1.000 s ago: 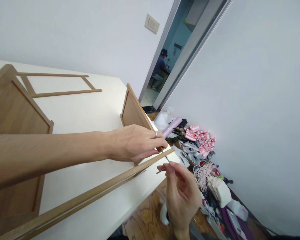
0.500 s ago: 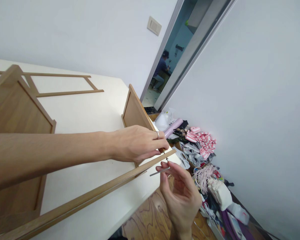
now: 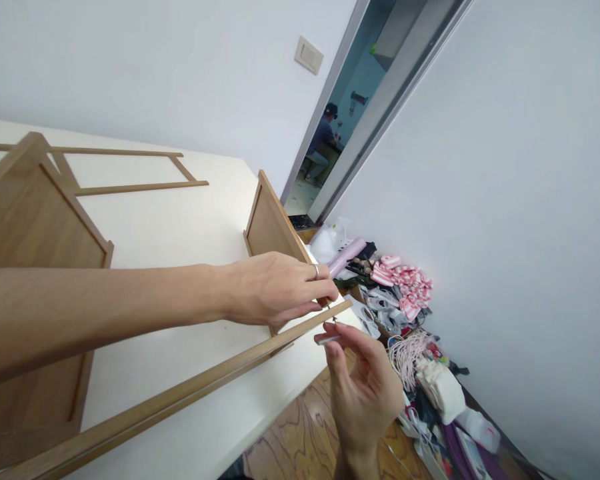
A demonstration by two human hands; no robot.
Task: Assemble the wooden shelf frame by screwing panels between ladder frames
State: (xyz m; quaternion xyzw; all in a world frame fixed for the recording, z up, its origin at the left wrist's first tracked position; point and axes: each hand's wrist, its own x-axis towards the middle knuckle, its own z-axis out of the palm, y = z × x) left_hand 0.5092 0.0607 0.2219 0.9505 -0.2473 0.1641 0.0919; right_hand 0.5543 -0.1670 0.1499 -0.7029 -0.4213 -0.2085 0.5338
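Note:
My left hand (image 3: 275, 288) reaches across the white table (image 3: 180, 233) and closes its fingers on the corner where a small wooden panel (image 3: 270, 227) meets a long wooden rail (image 3: 190, 390). Just below the rail's far end, my right hand (image 3: 363, 390) pinches a thin metal hex key (image 3: 327, 339) between thumb and fingertips. The key's short tip points up at the rail's end.
A large wooden panel (image 3: 35, 267) stands at the left, with a thin wooden frame (image 3: 125, 170) lying behind it. Beyond the table edge the wooden floor (image 3: 300, 433) holds a heap of clothes and cords (image 3: 410, 313). In the doorway a person (image 3: 323, 140) sits far off.
My right hand has turned the hex key; its long arm swung from pointing left to lying short across my fingertips. My left hand has stayed on the corner.

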